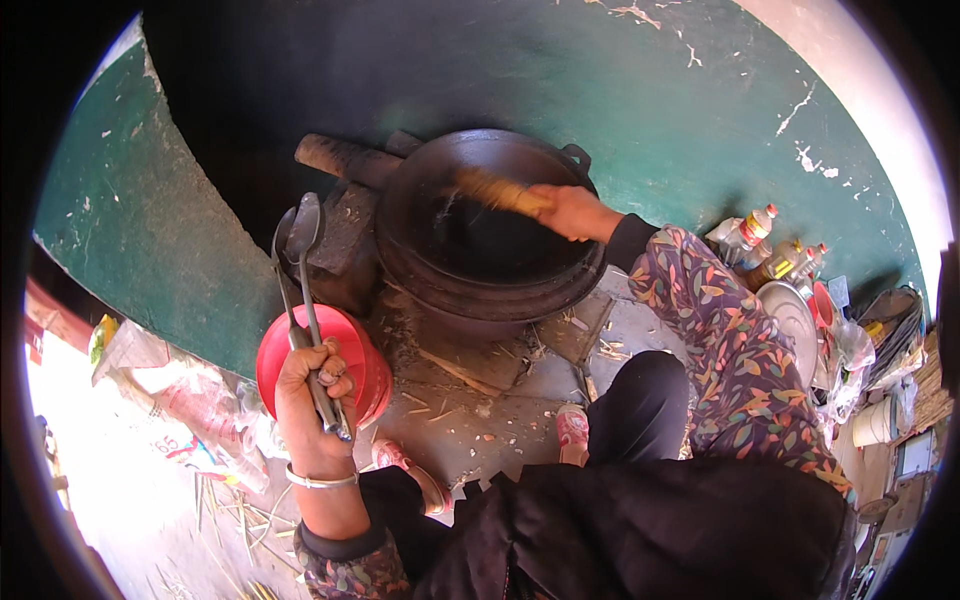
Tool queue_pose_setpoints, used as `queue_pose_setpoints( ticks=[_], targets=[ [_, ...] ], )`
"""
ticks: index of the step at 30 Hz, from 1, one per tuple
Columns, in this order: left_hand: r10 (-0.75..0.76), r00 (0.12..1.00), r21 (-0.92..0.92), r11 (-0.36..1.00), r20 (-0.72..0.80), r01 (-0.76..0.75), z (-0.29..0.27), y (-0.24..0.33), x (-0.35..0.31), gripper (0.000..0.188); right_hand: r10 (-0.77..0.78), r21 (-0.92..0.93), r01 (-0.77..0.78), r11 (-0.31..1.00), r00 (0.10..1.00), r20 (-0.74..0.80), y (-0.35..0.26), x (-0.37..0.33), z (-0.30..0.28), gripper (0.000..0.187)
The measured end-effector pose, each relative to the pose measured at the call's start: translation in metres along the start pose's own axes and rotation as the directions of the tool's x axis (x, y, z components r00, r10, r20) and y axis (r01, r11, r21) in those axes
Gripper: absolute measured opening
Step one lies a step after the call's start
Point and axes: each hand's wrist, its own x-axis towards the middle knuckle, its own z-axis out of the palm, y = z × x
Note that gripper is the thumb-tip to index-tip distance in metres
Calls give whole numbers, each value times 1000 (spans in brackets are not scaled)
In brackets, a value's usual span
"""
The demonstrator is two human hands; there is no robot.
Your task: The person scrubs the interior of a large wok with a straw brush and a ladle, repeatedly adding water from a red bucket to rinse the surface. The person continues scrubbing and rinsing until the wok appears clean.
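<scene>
Over a large black wok, my right hand grips a yellowish bristle brush, its far end smeared by motion. The brush is above or against the wok's inside; I cannot tell which. My left hand is closed round the handles of two long metal cooking utensils. One is a spoon with an oval bowl; the other utensil is seen nearly edge-on, so its kind is unclear. Both point up and away, above a red plastic bucket partly hidden by my left hand.
Stone blocks and a log lie beside the wok, against a green wall. Several bottles, a round metal lid and a red funnel-like item stand at right. Straw and plastic bags litter the left floor.
</scene>
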Motion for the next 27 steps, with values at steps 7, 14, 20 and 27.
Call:
queue_pose_setpoints(
  ticks=[7,14,20,27],
  targets=[
    [-19,1000,38,999,-8,19,10,-11,13,11,-138,-444,69,893,982,-126,79,92,73,39],
    [-48,999,-2,999,2,48,3,-8,20,13,-440,-496,436,751,890,116,58,33,1,62],
    [-73,997,9,997,-3,73,17,-18,25,14,-96,-730,137,670,991,98,81,32,-59,47],
    [-91,993,-40,995,75,94,18,-21,36,6,-59,67,29,997,855,516,-15,-7,-16,45]
  ],
)
